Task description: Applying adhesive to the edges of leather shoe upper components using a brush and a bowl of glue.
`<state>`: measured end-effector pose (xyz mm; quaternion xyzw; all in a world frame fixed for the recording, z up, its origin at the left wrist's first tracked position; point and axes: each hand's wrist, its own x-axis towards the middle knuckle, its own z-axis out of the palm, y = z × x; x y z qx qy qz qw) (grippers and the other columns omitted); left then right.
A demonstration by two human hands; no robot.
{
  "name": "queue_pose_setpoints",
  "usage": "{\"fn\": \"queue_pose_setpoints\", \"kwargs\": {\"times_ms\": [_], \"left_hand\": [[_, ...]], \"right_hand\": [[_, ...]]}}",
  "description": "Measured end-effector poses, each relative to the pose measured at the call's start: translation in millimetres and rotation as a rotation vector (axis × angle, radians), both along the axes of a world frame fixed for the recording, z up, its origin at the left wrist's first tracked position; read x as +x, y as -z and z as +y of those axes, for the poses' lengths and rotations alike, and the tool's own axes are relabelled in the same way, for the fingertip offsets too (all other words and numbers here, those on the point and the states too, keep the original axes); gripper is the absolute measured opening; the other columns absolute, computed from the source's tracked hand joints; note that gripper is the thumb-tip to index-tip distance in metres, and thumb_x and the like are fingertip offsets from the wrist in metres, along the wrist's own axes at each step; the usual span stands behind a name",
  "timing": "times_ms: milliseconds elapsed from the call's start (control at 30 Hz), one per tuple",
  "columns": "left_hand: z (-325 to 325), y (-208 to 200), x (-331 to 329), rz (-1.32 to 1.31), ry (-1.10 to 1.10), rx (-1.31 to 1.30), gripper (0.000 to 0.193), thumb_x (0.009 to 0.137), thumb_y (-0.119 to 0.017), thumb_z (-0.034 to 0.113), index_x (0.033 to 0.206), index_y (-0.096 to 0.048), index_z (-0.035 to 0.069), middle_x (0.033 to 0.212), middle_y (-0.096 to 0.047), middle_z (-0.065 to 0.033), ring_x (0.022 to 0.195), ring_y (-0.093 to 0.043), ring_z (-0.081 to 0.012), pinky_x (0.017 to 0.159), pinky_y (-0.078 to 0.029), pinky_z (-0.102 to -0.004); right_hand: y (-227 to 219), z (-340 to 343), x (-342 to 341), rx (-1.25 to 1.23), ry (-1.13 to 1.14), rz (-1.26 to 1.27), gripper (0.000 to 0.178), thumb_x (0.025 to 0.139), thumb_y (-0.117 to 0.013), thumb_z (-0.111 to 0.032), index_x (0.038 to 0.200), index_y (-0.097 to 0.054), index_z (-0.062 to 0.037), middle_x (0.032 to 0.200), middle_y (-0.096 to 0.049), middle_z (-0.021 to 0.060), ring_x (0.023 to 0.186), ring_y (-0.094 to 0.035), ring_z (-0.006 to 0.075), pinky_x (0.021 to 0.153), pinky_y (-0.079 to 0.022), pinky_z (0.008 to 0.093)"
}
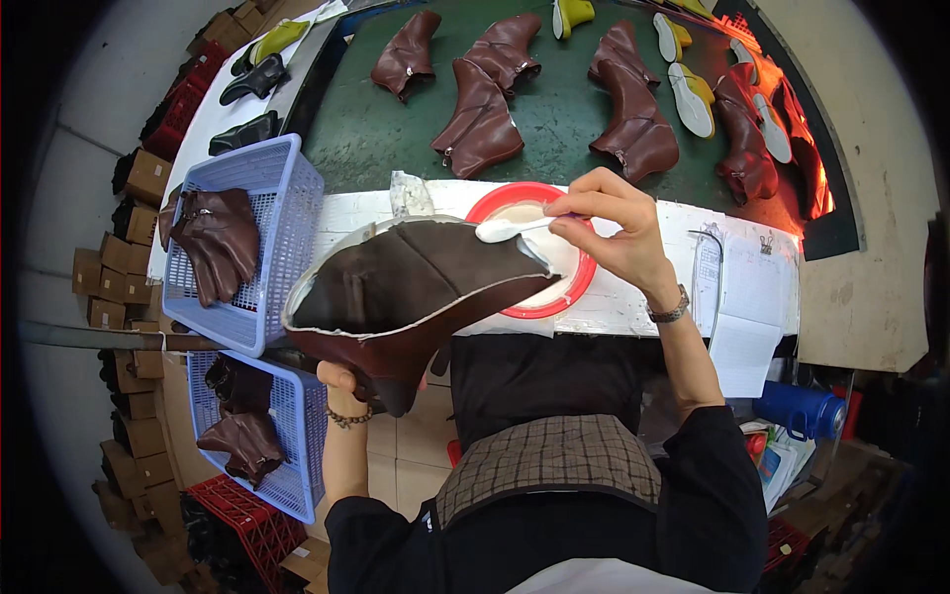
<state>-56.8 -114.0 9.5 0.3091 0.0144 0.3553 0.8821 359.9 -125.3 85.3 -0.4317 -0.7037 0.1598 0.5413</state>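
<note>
My left hand (339,384) grips a brown leather boot upper (401,342) from below, its fingers mostly hidden by the leather. The upper lies tilted over the table edge, with its dark lining and pale-edged open bottom facing up. In my right hand (625,230), thumb and fingers pinch a small white-coated brush (503,229). Its white end touches or hovers just at the upper's edge; I cannot tell which. Behind that edge stands a red-rimmed bowl (586,277) holding a milky white liquid (568,255), partly covered by the upper.
Brown boots (477,124) and yellow shoes (693,99) stand on a green belt (396,148) ahead. Blue baskets (295,188) with boots are at left. Papers (742,337) lie on the white table (346,210) at right, above a blue flask (797,411).
</note>
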Motion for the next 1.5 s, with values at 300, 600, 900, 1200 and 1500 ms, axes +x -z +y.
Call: {"fn": "queue_pose_setpoints", "kwargs": {"times_ms": [300,600,900,1200,1500], "left_hand": [[-7.1,21.1,-21.4,0.003,-0.275,0.179,0.107,0.067,-0.092,0.027,0.154,-0.040,-0.008,0.152,-0.050,-0.0290,0.133,-0.055,-0.0463,0.102,-0.051,-0.0622],[-4.2,-1.6,7.0,0.127,-0.301,0.335,0.111,0.068,-0.093,0.030,0.156,-0.037,-0.008,0.155,-0.048,-0.0267,0.136,-0.053,-0.0439,0.108,-0.047,-0.0603],[-14.0,-18.7,21.5,0.255,-0.373,0.490,0.114,0.068,-0.094,0.033,0.158,-0.034,-0.007,0.157,-0.046,-0.0243,0.140,-0.051,-0.0414,0.115,-0.042,-0.0584],[-3.1,-34.4,44.0,0.240,-0.199,0.425,0.118,0.065,-0.096,0.025,0.158,-0.031,-0.006,0.158,-0.044,-0.0235,0.139,-0.048,-0.0376,0.114,-0.041,-0.0507],[-6.0,-30.6,46.0,0.241,0.172,0.084,0.083,0.069,-0.077,-0.007,0.145,-0.045,-0.017,0.134,-0.060,-0.0354,0.081,-0.075,-0.0353,0.052,-0.062,-0.0395]], "right_hand": [[6.8,-6.8,7.1,-0.095,0.025,-0.017,0.015,0.082,-0.084,-0.009,0.096,-0.081,-0.0096,0.090,-0.071,0.0008,0.076,-0.062,0.0140,0.073,-0.043,0.0302],[-25.0,17.8,-14.6,-0.023,-0.105,-0.118,0.018,0.082,-0.083,-0.006,0.099,-0.081,-0.0093,0.091,-0.070,0.0017,0.083,-0.062,0.0146,0.077,-0.043,0.0301],[-6.9,4.3,3.4,-0.041,-0.055,-0.117,0.016,0.081,-0.084,-0.007,0.097,-0.081,-0.0093,0.089,-0.070,0.0017,0.083,-0.061,0.0147,0.078,-0.041,0.0307],[-35.9,26.0,-12.2,0.018,-0.129,-0.117,0.019,0.079,-0.085,-0.008,0.098,-0.082,-0.0113,0.089,-0.069,0.0016,0.079,-0.058,0.0149,0.077,-0.041,0.0303],[-49.3,30.7,-12.5,-0.018,-0.179,-0.296,0.016,0.082,-0.085,-0.013,0.097,-0.083,-0.0115,0.086,-0.069,-0.0006,0.075,-0.057,0.0125,0.079,-0.037,0.0303]]}}
